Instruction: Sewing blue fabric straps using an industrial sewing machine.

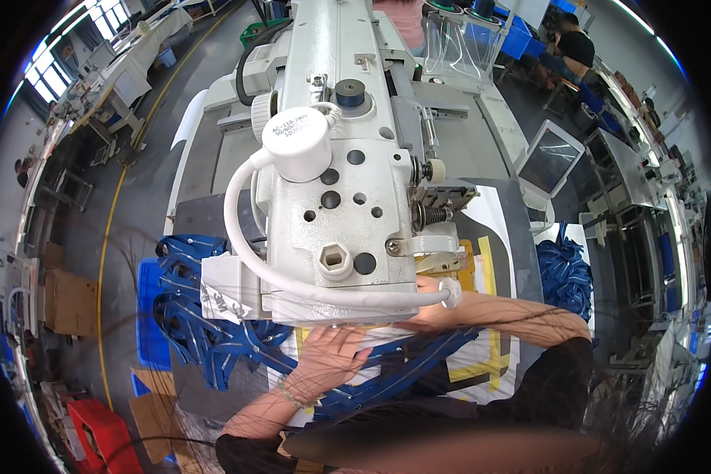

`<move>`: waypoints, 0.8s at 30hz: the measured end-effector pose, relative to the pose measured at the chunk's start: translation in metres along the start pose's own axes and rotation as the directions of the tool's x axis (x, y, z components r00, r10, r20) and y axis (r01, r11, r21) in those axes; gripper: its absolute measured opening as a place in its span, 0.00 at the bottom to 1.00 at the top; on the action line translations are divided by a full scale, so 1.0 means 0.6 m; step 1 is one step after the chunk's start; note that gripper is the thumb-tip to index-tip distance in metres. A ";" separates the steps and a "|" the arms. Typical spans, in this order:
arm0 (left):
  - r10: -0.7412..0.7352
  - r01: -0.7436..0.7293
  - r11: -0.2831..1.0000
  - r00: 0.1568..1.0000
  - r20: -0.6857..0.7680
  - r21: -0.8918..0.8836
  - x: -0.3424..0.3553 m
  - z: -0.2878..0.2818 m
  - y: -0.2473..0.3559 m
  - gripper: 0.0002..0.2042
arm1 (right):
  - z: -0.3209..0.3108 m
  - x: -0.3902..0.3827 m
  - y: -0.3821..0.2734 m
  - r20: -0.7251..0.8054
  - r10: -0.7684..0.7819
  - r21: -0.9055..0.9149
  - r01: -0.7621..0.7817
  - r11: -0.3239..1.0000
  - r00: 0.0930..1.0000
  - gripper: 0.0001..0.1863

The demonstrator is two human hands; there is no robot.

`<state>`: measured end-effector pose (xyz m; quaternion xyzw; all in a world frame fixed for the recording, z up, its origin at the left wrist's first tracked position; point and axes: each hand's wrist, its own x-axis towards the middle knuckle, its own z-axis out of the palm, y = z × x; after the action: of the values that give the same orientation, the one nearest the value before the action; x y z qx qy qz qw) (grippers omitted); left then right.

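Observation:
My left hand (328,359) lies below the front of a white industrial sewing machine head (340,221), fingers extended and somewhat spread over blue tapes with silvery lines (407,355). My right hand (430,308) reaches in at the right side of the head, its fingers mostly hidden behind it. Beneath the tapes is a white board marked with yellow strips (490,367). A yellow plate (462,257) shows beside the head. A heap of blue tapes (197,308) lies at the left, another (565,276) at the right. A white cable curves over the head.
A blue bin (150,316), cardboard boxes (69,300) and a red crate (99,430) stand at the left by a yellow-lined floor. A tilted screen (551,158) is at the right. A person in black (573,55) sits at the back right; another in pink (399,20) is behind the machine.

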<state>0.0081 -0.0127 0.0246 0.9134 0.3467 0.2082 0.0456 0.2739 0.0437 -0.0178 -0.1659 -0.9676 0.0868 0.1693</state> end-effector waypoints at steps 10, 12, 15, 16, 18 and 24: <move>0.028 -0.024 0.999 0.978 -0.205 0.023 -0.005 -0.033 -0.022 0.06 | -0.028 0.009 -0.004 -0.015 0.095 0.107 -0.092 0.990 0.995 0.21; 0.025 -0.019 0.999 0.971 -0.240 0.030 -0.001 -0.035 -0.023 0.05 | -0.025 0.008 -0.004 -0.040 0.093 0.106 -0.088 0.990 0.995 0.19; 0.034 -0.025 0.999 0.961 -0.273 0.035 0.003 -0.034 -0.019 0.04 | -0.027 0.009 -0.002 -0.043 0.106 0.132 -0.099 0.986 0.993 0.19; 0.038 -0.027 0.999 0.961 -0.274 0.042 0.003 -0.033 -0.018 0.04 | -0.028 0.011 -0.002 -0.045 0.131 0.193 -0.120 0.974 0.990 0.19; 0.031 -0.022 0.999 0.965 -0.262 0.038 0.003 -0.032 -0.017 0.04 | -0.031 0.015 -0.003 -0.049 0.118 0.145 -0.110 0.983 0.992 0.19; 0.042 -0.040 0.999 0.965 -0.258 0.013 0.000 -0.024 -0.022 0.06 | -0.035 0.027 -0.013 -0.084 0.098 0.131 -0.086 0.988 0.992 0.17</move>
<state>-0.0062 -0.0036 0.0343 0.8858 0.3316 0.3247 -0.0079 0.2650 0.0447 0.0080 -0.2028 -0.9428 0.1486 0.2188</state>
